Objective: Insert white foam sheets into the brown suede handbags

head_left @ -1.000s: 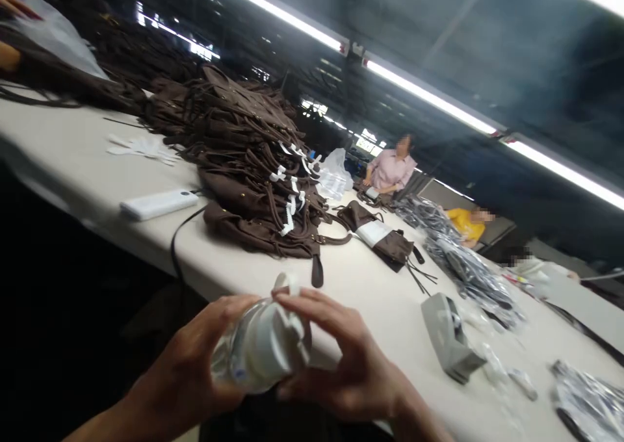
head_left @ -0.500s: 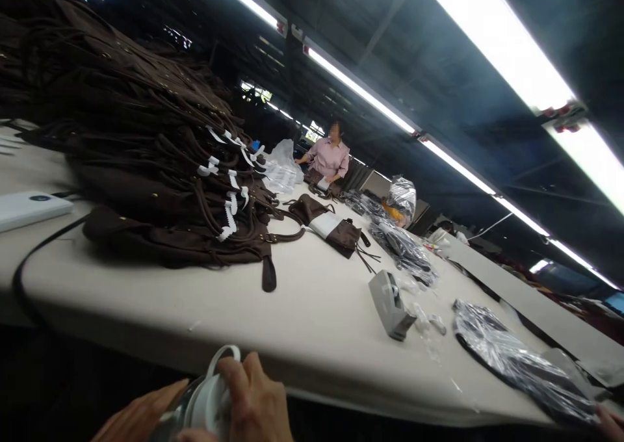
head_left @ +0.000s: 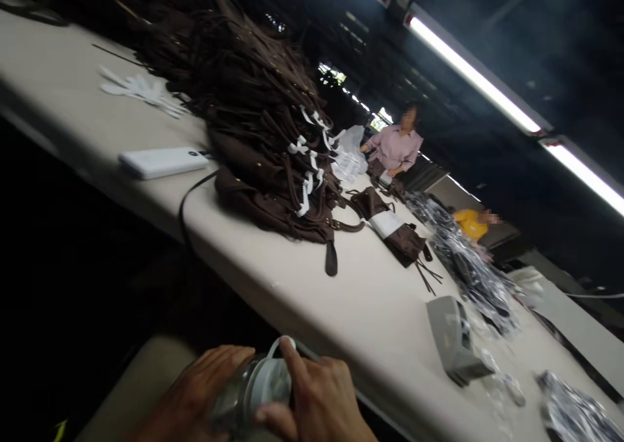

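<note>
Low in front of the table edge, my left hand is wrapped around the body of a clear bottle. The bottle has a white lid with a carrying loop. My right hand grips this lid from the right, its index finger at the loop and its thumb across the near side. The bottle is tilted, and its lower part is hidden by my hands and the frame's edge. Slight blur covers the hands.
The pale table bears a pile of brown bags, a white power bank, white gloves, a grey tape dispenser and plastic-wrapped bags. A person in pink and one in yellow stand beyond.
My view has swung left and tilted, so the table's contents appear farther right and the gloves have come into view. Both hands stay on the bottle.
</note>
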`<move>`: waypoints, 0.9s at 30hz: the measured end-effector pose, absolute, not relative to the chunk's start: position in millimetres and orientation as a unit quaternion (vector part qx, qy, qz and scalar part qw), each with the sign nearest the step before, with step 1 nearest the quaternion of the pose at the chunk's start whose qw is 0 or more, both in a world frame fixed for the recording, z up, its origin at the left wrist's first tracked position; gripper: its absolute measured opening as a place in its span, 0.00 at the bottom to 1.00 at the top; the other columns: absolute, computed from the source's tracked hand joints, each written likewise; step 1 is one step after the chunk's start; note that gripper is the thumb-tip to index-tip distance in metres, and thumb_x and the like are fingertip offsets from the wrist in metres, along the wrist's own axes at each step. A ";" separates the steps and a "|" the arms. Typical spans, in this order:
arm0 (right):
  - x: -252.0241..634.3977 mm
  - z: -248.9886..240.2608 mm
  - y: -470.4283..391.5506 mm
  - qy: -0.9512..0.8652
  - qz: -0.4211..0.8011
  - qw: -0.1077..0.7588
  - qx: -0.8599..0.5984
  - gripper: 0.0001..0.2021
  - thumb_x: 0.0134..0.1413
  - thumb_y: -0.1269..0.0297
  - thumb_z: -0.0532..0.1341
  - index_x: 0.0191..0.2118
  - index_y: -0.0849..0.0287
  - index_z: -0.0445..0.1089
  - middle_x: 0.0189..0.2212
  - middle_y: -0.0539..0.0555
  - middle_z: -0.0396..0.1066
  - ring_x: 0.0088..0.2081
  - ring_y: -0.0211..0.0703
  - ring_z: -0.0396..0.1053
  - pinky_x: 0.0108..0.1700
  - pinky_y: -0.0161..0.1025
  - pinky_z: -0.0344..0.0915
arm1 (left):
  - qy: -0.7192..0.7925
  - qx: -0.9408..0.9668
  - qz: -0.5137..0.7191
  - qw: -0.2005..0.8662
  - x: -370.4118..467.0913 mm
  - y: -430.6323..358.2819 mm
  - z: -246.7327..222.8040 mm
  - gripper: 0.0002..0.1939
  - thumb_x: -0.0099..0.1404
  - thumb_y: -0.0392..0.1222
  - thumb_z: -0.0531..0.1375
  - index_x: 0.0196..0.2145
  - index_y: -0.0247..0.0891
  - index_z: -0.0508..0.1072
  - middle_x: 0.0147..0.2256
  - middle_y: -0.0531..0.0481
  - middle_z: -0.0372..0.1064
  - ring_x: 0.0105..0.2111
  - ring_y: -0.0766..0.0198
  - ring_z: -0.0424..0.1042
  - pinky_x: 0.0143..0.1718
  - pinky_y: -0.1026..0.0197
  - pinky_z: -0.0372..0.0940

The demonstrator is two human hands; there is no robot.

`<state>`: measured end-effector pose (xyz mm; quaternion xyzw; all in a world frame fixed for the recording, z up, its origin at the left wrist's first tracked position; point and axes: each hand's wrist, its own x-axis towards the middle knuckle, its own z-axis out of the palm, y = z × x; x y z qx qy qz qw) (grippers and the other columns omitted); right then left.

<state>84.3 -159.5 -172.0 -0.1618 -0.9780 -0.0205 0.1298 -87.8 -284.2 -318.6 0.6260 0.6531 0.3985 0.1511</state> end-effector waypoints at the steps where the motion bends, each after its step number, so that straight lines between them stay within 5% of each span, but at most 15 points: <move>1: 82.8 -163.7 -157.6 -0.980 -0.029 0.149 -0.132 0.41 0.55 0.30 0.48 0.57 0.63 0.64 0.26 0.57 0.75 0.22 0.46 0.73 0.26 0.39 0.69 | 0.648 0.625 0.400 0.173 -87.2 -287.2 -314.4 0.41 0.46 0.37 0.63 0.59 0.51 0.62 0.56 0.48 0.69 0.55 0.50 0.69 0.58 0.49 0.64; 4: 73.2 -142.3 -150.8 -0.981 -0.050 0.185 0.012 0.31 0.60 0.37 0.52 0.60 0.52 0.64 0.44 0.60 0.76 0.41 0.53 0.76 0.41 0.47 0.75 | 0.627 0.620 0.412 0.229 -87.3 -296.0 -301.9 0.44 0.46 0.40 0.65 0.61 0.50 0.58 0.57 0.47 0.67 0.56 0.48 0.67 0.60 0.45 0.60; 7: 62.3 -138.5 -147.6 -0.971 -0.038 0.163 0.168 0.17 0.65 0.55 0.57 0.58 0.45 0.66 0.52 0.51 0.74 0.51 0.47 0.73 0.52 0.46 0.73 | 0.598 0.627 0.424 0.263 -90.2 -303.5 -292.4 0.44 0.46 0.45 0.66 0.61 0.48 0.58 0.56 0.46 0.67 0.56 0.48 0.67 0.60 0.46 0.60; 9: 57.4 -142.5 -146.4 -0.971 -0.037 0.135 0.192 0.17 0.65 0.61 0.57 0.58 0.50 0.67 0.49 0.54 0.75 0.48 0.44 0.75 0.50 0.40 0.74 | 0.580 0.633 0.433 0.274 -93.2 -307.0 -288.6 0.43 0.46 0.47 0.67 0.60 0.46 0.58 0.55 0.46 0.68 0.54 0.49 0.68 0.60 0.47 0.60; 13: 47.7 -149.7 -142.4 -0.975 -0.068 0.094 0.187 0.20 0.66 0.58 0.56 0.58 0.64 0.66 0.49 0.63 0.75 0.47 0.45 0.75 0.48 0.35 0.74 | 0.577 0.627 0.459 0.252 -100.3 -311.2 -287.7 0.46 0.47 0.48 0.68 0.61 0.44 0.54 0.55 0.44 0.67 0.55 0.49 0.67 0.61 0.47 0.58; 17: 40.5 -154.7 -143.8 -0.955 -0.080 0.118 0.262 0.22 0.64 0.58 0.60 0.62 0.47 0.62 0.59 0.53 0.66 0.58 0.45 0.67 0.59 0.46 0.66 | 0.576 0.622 0.476 0.235 -108.6 -314.2 -284.4 0.47 0.47 0.50 0.68 0.60 0.45 0.52 0.55 0.45 0.66 0.54 0.50 0.68 0.60 0.50 0.59; 19: 41.2 -155.5 -147.2 -0.960 -0.075 0.123 0.241 0.22 0.62 0.58 0.62 0.61 0.42 0.62 0.58 0.49 0.68 0.56 0.44 0.69 0.57 0.43 0.68 | 0.566 0.628 0.470 0.256 -112.4 -314.8 -279.8 0.44 0.46 0.49 0.69 0.58 0.45 0.55 0.52 0.47 0.69 0.51 0.52 0.70 0.57 0.52 0.62; 23: 43.3 -151.4 -150.8 -0.975 -0.070 0.101 0.185 0.16 0.67 0.61 0.55 0.54 0.59 0.71 0.46 0.57 0.77 0.43 0.40 0.77 0.45 0.30 0.74 | 0.548 0.638 0.458 0.288 -113.3 -313.4 -275.3 0.41 0.46 0.49 0.68 0.56 0.44 0.58 0.50 0.48 0.69 0.50 0.52 0.70 0.58 0.51 0.61; 27: 45.8 -150.7 -150.1 -0.966 -0.060 0.125 0.218 0.13 0.67 0.63 0.55 0.52 0.54 0.73 0.48 0.51 0.76 0.45 0.39 0.76 0.49 0.35 0.73 | 0.513 0.648 0.481 0.294 -107.0 -308.6 -276.5 0.39 0.49 0.53 0.67 0.55 0.43 0.58 0.50 0.47 0.69 0.49 0.53 0.71 0.55 0.53 0.61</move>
